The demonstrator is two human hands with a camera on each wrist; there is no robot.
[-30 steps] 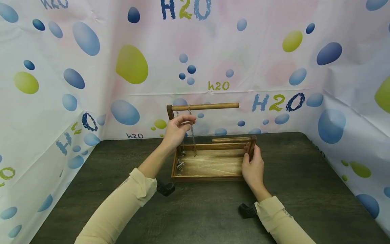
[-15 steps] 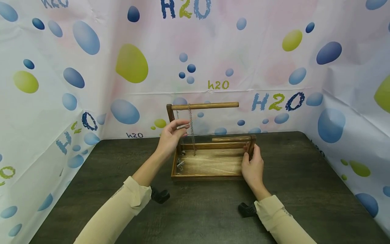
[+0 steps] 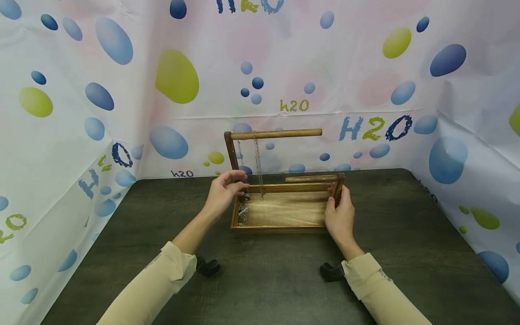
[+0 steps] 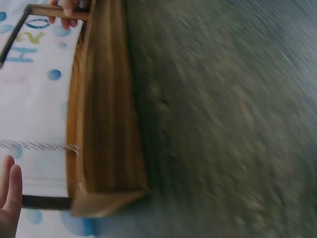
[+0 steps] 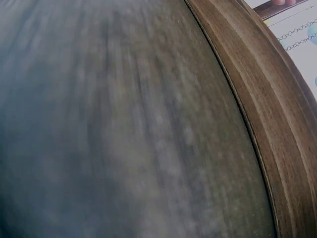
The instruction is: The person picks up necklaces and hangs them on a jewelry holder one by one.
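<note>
A wooden jewelry stand point(image 3: 288, 229) with a shallow tray base stands on the table. From its upper bar point(image 3: 288, 134) hang a silver chain necklace point(image 3: 258, 164) and, further left, a thinner necklace point(image 3: 241, 152) with a small pendant point(image 3: 246, 196). My left hand point(image 3: 220, 194) is at the stand's left post, fingers loosely bent and holding nothing; in the left wrist view its fingers point(image 4: 14, 183) are near the chain. On the other side, my right hand point(image 3: 340, 217) grips the post of the lower bar point(image 3: 312, 179). Small silver jewelry point(image 3: 242, 212) lies at the tray's left end.
The dark table point(image 3: 268, 280) reaches out around the stand. A white backdrop point(image 3: 284, 58) printed with blue and green spots rises behind and along both sides. A black device point(image 3: 208, 267) sits under the left cuff and another black device point(image 3: 332, 272) under the right.
My left hand has withdrawn from the hanging chain, moving down and left. The chain now hangs free beside it. My right hand stays on the post. The head view has tilted slightly down.
</note>
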